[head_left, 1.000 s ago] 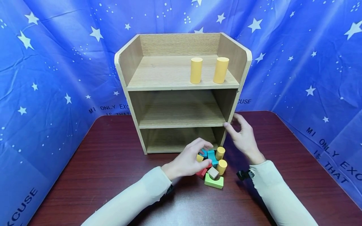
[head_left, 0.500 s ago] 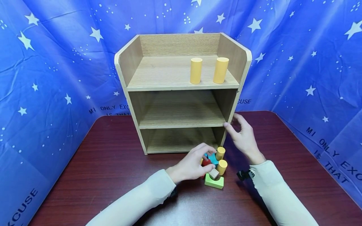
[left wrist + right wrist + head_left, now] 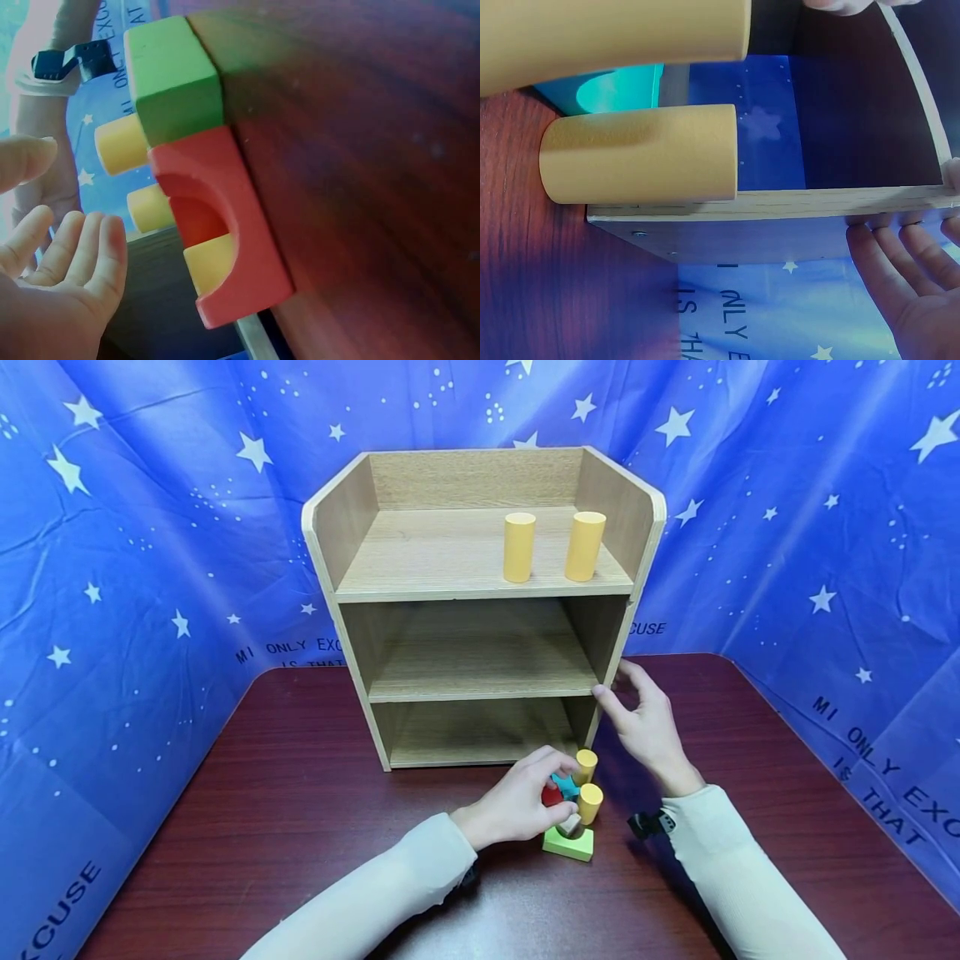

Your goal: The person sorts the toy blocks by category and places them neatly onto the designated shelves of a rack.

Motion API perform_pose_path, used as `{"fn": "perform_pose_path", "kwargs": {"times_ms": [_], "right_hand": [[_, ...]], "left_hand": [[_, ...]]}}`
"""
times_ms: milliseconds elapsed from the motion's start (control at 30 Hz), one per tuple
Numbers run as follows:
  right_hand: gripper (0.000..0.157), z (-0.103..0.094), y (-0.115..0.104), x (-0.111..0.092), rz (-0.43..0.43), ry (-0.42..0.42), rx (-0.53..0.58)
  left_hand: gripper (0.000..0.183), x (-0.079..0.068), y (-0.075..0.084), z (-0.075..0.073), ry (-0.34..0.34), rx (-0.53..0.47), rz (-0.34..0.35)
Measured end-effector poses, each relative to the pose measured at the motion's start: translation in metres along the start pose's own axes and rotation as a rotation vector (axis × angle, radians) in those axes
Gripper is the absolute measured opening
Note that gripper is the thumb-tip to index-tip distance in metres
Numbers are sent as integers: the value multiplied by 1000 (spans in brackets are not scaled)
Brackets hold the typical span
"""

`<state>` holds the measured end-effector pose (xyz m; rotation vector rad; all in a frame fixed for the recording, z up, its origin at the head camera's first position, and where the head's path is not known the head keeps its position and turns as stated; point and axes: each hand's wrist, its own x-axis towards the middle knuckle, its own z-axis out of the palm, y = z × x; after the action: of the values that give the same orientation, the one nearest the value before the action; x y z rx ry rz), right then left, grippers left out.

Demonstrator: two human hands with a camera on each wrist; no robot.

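Note:
My left hand (image 3: 521, 797) hovers over a small cluster of toy blocks in front of the shelf, fingers loosely bent, thumb apart, palm holding nothing. Beneath and beside it are a red arch block (image 3: 262, 262), a blue curved block (image 3: 566, 787), a pale wooden block (image 3: 572, 824) and a green notched block (image 3: 567, 846). Two yellow cylinders (image 3: 590, 804) stand at the cluster's right. My right hand (image 3: 648, 727) grips the right side panel of the wooden shelf (image 3: 483, 689), its thumb at the front edge and fingers (image 3: 885, 270) against the outer face.
Two more yellow cylinders (image 3: 518, 547) stand upright on the top tier, toward the right. The three-tier shelf sits on a dark red table (image 3: 300, 827). A blue star-patterned cloth (image 3: 150, 568) hangs behind and at both sides.
My left hand has shifted right and slightly toward me over the blocks, covering more of the red and pale ones. My right hand stays on the shelf's side.

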<state>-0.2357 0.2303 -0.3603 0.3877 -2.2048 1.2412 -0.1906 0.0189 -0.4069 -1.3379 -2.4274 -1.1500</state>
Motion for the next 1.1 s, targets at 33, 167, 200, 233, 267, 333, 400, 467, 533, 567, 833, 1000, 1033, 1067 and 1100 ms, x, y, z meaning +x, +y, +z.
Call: {"fn": "perform_pose_path", "kwargs": {"times_ms": [33, 167, 200, 233, 267, 333, 400, 467, 533, 567, 833, 1000, 1033, 1067, 1100], "right_hand": [[41, 0, 0, 0, 1, 0, 2], [41, 0, 1, 0, 3, 2, 7], [41, 0, 1, 0, 3, 3, 7], [41, 0, 1, 0, 3, 4, 6], [41, 0, 1, 0, 4, 4, 7], [41, 1, 2, 0, 2, 4, 6], [41, 1, 2, 0, -1, 5, 7], [40, 1, 2, 0, -5, 6, 8], [40, 1, 2, 0, -7, 5, 8], [40, 1, 2, 0, -6, 4, 7], [41, 1, 2, 0, 9, 0, -6], [40, 0, 3, 1, 2, 0, -13], [40, 0, 3, 1, -1, 0, -14], [40, 0, 3, 1, -3, -1, -15], [40, 0, 3, 1, -3, -1, -14]], "left_hand": [[40, 0, 0, 1, -5, 14, -3], [40, 0, 0, 6, -19, 36, -11], [41, 1, 0, 7, -21, 37, -14], [40, 1, 0, 8, -23, 37, -16], [41, 1, 0, 9, -26, 40, -18], [41, 2, 0, 10, -33, 50, -21], [40, 3, 0, 11, -44, 64, -32], [41, 4, 1, 10, -56, 81, -46], [41, 5, 3, 10, -69, 96, -63], [41, 6, 4, 10, -76, 104, -74], [41, 11, 6, 13, -118, 172, -95], [40, 14, 8, 13, -151, 180, -115], [40, 14, 8, 14, -157, 181, -120], [40, 15, 9, 14, -161, 182, -121], [40, 15, 9, 14, -165, 188, -122]]}}
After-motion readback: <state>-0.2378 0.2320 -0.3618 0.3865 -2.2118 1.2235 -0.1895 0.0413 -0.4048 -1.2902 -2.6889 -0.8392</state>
